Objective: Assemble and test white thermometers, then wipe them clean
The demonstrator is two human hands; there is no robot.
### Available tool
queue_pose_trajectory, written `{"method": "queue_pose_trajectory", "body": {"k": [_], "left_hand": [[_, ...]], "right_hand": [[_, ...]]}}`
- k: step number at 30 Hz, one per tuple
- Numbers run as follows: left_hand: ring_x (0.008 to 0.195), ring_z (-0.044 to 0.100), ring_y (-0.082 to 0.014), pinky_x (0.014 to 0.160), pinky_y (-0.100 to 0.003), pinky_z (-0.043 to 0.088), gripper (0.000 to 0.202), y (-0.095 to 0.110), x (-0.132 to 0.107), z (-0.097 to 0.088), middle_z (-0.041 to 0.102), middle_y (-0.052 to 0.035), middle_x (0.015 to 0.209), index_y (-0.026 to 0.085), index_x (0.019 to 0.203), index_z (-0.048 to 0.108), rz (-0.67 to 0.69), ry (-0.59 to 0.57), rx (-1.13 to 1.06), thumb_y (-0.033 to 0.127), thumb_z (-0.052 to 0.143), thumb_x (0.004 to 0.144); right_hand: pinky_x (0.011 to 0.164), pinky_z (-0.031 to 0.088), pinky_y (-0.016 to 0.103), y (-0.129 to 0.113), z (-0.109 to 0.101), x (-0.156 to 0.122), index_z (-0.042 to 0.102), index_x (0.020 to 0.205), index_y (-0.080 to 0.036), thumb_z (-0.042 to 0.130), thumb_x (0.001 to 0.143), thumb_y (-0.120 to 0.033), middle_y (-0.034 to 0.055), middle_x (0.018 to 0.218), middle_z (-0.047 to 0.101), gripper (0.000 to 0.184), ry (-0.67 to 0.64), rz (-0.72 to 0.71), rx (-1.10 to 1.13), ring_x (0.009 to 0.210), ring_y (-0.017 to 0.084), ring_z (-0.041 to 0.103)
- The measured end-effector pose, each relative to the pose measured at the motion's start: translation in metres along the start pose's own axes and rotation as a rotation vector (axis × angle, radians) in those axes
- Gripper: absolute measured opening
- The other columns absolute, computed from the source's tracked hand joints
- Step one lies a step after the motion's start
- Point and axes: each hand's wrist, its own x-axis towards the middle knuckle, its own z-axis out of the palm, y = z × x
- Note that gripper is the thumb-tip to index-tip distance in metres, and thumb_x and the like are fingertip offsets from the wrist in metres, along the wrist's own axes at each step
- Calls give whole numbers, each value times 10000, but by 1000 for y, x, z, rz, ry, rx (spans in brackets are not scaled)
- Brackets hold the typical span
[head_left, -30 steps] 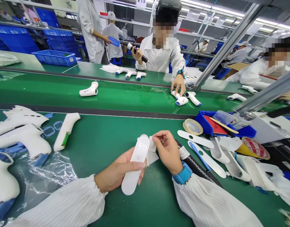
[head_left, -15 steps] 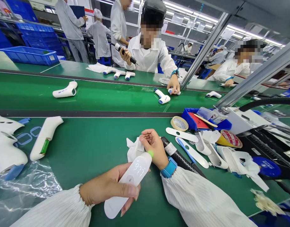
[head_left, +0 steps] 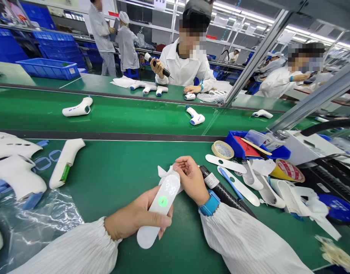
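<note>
My left hand [head_left: 137,215] grips a white digital thermometer [head_left: 152,219] slantwise, thumb across its front. Digits glow near its upper end, and a round green light shines at its middle. My right hand [head_left: 189,179], with a blue wrist strap [head_left: 209,203], is beside that upper end with fingers curled inward. A crumpled white cloth [head_left: 163,172] shows at its thumb and fingertips, partly hidden behind the thermometer; it appears pinched there. Just right of this hand lies a black cylindrical tool [head_left: 220,190] with a white label.
White housing parts [head_left: 63,160] and clear plastic film [head_left: 49,213] lie left. On the right are white strips [head_left: 237,186], a tape roll [head_left: 223,149] and a blue bin [head_left: 234,144]. Thermometers rest on the green belt [head_left: 135,118]. Across it, a co-worker [head_left: 186,64] holds a screwdriver.
The thermometer has tilted more upright, and its green light now shows at its middle instead of at its upper end near my right wrist. The co-worker's hand has drawn back from the belt.
</note>
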Motion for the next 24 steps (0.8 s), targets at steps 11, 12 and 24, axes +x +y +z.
{"method": "queue_pose_trajectory", "body": {"k": [11,12,24], "left_hand": [[640,505,-103,627,-261,403,266,5,7,-5,510,21,818,201,886,478,174,345,-5,115,608,670],[641,504,-106,629,-264,401,262,5,7,-5,511,21,814,200,882,481,174,345,-10,117,608,668],[635,502,-104,638,-282,396,313,5,9,-6,505,22,819,209,940,491,163,338,-27,94,586,665]], "right_hand": [[665,475,311,-1,0,-1,511,872,-196,558,778,-271,24,780,583,129,-6,-23,-35,716,146,558],[662,477,309,-1,0,-1,513,871,-198,559,778,-271,23,780,585,128,-7,-26,-36,714,146,559],[663,475,311,-2,0,-2,520,871,-194,562,782,-267,25,778,584,123,-16,-25,-46,714,148,559]]}}
